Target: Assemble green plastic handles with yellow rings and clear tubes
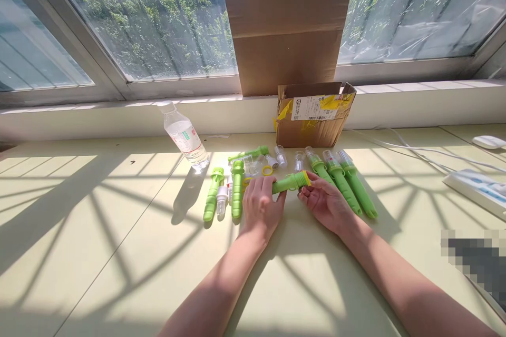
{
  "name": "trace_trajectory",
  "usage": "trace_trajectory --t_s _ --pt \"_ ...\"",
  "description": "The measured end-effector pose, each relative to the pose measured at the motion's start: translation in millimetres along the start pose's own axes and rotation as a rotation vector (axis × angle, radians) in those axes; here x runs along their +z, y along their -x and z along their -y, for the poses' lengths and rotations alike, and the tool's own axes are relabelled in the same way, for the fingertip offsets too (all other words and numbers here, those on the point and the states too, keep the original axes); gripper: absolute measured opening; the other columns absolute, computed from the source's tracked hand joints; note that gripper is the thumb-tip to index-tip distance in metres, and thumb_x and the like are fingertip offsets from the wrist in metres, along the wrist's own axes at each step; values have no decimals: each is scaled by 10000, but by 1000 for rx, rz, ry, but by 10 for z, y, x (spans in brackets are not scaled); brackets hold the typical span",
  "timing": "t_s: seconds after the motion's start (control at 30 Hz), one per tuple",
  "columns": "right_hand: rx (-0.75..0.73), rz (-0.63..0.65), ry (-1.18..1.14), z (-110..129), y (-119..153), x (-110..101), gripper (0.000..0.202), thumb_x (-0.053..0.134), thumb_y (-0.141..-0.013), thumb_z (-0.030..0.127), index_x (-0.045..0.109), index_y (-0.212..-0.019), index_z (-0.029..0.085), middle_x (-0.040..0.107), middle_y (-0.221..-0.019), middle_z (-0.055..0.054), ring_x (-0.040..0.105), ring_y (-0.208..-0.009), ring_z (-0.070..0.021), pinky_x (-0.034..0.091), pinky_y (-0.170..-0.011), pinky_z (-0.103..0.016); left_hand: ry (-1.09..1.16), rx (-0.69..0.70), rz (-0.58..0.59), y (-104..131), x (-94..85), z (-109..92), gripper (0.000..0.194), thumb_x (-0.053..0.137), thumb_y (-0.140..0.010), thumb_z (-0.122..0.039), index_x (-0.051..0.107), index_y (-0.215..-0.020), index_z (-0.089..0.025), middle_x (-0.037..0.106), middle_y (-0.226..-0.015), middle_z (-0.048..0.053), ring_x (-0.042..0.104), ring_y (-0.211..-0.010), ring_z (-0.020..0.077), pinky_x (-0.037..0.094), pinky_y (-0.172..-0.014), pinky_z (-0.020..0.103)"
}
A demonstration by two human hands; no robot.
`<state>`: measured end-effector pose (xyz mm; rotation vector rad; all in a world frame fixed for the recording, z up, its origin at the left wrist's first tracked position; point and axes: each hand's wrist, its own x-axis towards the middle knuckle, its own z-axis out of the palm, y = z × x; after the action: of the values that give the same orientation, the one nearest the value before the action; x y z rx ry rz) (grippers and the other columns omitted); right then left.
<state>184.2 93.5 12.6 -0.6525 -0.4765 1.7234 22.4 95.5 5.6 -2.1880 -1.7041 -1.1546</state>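
My left hand (263, 205) is closed round a green plastic tube (290, 183), held almost level above the table. My right hand (326, 200) pinches a yellow ring (307, 178) at the tube's threaded right end. Just left of my left hand lie two similar green tubes, one outer (214, 195) and one inner (237, 189), with a clear white-topped piece (222, 202) between them. Beyond my hands are another green tube (253, 154), a loose yellow ring (267, 170) and clear ribbed caps (280, 156). Several green tubes with clear caps (343, 181) lie beside my right hand.
A water bottle (185, 137) stands at the back left. Against the window ledge is an open cardboard box (312, 118), with a tall cardboard sheet (290, 26) behind it. White cables (419, 147) and a power strip (478, 189) lie at the right.
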Motion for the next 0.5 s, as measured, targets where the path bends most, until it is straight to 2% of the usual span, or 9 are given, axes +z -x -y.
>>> trace_trajectory --t_s 0.1,0.2,0.3,0.5 --pt "14 -15 -37 40 -19 -29 256 668 -702 122 649 -931 235 673 -751 26 588 -618 -93 525 -647 -225 -118 -34 117 -9 -15 -21 134 620 -814 -260 609 -925 -185 646 -875 81 592 -845 252 424 -676 319" --pt "82 58 -32 63 -12 -37 258 648 -731 149 658 -973 239 662 -756 16 573 -596 -105 516 -594 -240 -198 -86 290 -23 -49 -40 78 578 -829 -250 609 -869 -191 654 -843 74 614 -788 246 380 -587 299" --pt "121 106 -14 72 8 -27 295 636 -726 151 664 -1007 235 663 -783 5 558 -581 -109 504 -565 -240 -238 -133 410 -39 -84 -49 86 545 -837 -257 608 -836 -199 661 -780 56 626 -711 238 345 -552 291" --pt "135 111 35 75 23 -5 342 616 -722 159 654 -1055 231 703 -938 -31 547 -577 -101 505 -598 -243 -265 -153 479 -55 -104 -47 126 526 -833 -289 618 -797 -212 668 -713 56 636 -656 252 329 -544 297"
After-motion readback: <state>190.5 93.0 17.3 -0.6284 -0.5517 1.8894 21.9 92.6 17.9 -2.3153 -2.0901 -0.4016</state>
